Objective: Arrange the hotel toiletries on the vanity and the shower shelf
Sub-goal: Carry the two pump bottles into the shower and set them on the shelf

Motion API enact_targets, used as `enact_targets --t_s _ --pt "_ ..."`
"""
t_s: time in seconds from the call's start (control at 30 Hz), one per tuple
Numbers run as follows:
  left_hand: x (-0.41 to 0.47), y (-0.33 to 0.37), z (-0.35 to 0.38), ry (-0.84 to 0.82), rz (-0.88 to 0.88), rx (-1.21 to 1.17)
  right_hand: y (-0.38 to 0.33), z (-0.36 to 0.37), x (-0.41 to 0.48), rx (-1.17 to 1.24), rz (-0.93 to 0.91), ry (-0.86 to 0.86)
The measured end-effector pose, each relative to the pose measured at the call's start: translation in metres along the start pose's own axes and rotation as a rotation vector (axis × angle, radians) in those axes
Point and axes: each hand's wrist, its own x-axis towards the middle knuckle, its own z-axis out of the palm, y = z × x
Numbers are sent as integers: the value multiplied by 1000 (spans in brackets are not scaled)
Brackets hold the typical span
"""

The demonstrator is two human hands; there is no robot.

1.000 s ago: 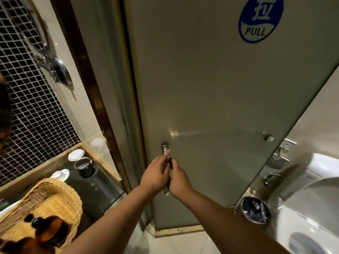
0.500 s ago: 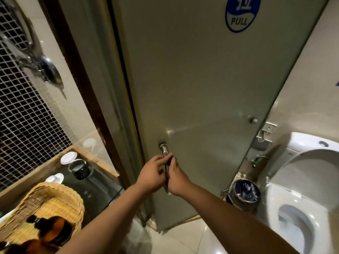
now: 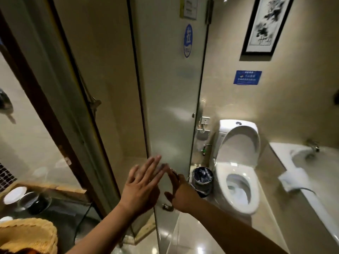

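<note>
The frosted glass shower door point(image 3: 170, 110), marked with a blue PULL sticker, stands swung open and nearly edge-on to me. My left hand point(image 3: 143, 184) hovers in front of its edge, fingers spread, holding nothing. Just past the glass, my right hand point(image 3: 181, 193) stays at the metal door handle point(image 3: 173, 172), fingers lying along it and thumb out. A wicker basket point(image 3: 31, 233) sits at the bottom left, with only a sliver of brown bottle showing at the frame edge.
The dark vanity counter point(image 3: 66, 211) on the left holds a white lid point(image 3: 15, 194) and a glass cup point(image 3: 34, 201). Right of the door are a lined waste bin point(image 3: 202, 178), an open toilet point(image 3: 238, 173) and a bathtub rim point(image 3: 286, 158) with a folded towel point(image 3: 293, 178).
The door has swung open toward me. My left hand has let go of the handle and spread open. The view has turned right, showing the toilet and bathtub.
</note>
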Motion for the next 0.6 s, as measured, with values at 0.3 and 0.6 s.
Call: enact_targets --t_s 0.3,0.6 --pt "26 72 2 -213 -28 -140 55 -46 -64 -97 107 126" --pt "68 142 -4 -274 115 -156 96 -98 -142 -118 -157 321"
